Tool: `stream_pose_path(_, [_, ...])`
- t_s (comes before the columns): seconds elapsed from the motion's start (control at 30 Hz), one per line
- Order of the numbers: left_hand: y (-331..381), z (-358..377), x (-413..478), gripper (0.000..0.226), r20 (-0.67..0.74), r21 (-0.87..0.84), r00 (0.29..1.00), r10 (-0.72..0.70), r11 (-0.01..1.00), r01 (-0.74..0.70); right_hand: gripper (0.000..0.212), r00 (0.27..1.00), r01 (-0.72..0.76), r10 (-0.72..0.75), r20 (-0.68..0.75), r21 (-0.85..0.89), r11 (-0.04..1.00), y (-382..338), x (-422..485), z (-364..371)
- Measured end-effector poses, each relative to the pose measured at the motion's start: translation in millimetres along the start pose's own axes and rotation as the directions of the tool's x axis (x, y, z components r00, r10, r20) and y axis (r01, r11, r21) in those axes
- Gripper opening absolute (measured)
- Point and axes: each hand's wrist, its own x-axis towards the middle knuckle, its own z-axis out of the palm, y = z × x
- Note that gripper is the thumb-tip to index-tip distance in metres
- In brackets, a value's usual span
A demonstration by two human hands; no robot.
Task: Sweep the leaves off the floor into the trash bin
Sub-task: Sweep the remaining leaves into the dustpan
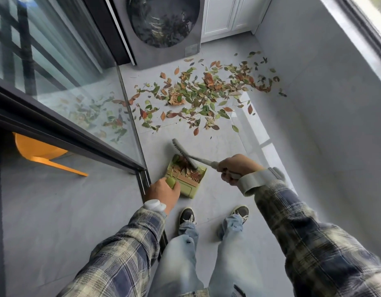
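Note:
A green dustpan (188, 189) sits low over the grey floor, holding several brown and green leaves. My left hand (162, 195) grips its green handle. My right hand (236, 168) grips the grey handle of a small brush (184, 152), whose head lies across the far rim of the dustpan. A wide scatter of green, red and brown leaves (198, 93) covers the floor farther ahead. No trash bin is in view.
A washing machine (163, 28) stands at the far end. A glass sliding door (78, 99) and its dark frame run along the left, with an orange chair (41, 153) behind. A grey wall (324, 93) closes the right side. My feet (213, 215) stand just behind the dustpan.

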Motion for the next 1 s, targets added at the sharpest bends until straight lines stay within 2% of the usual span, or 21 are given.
stream_pose_path(0.37, [5, 4, 5, 0.036, -0.003, 0.031, 1.000, -0.005, 1.000, 0.005, 0.014, 0.992, 0.111, -0.120, -0.033, -0.203, 0.973, 18, -5, 9])
stream_pose_path(0.5, [5, 4, 3, 0.034, -0.003, 0.025, 1.000, -0.004, 1.000, 0.004, 0.024, 0.994, 0.100, -0.109, -0.021, -0.257, 0.961, 36, 2, 25])
stream_pose_path(0.6, [7, 5, 4, 0.033, 0.001, 0.024, 1.000, 0.007, 1.000, -0.007, 0.014, 0.999, 0.050, -0.043, 0.027, -0.313, 0.949, 42, 0, 28])
stream_pose_path(0.77, [7, 6, 5, 0.034, 0.023, 0.018, 1.000, 0.018, 1.000, -0.018, 0.006, 0.996, 0.019, 0.003, 0.088, -0.249, 0.968, 32, -13, 10])
stream_pose_path(0.87, [4, 3, 5, 0.035, 0.037, -0.010, 0.999, 0.020, 1.000, -0.020, 0.011, 0.995, 0.011, 0.010, 0.100, -0.204, 0.979, 20, -26, -1])
stream_pose_path(1.0, [5, -6, 7, 0.035, -0.011, -0.080, 1.000, -0.005, 0.997, 0.004, 0.013, 0.998, 0.052, -0.040, 0.056, -0.240, 0.969, 0, -50, -9])
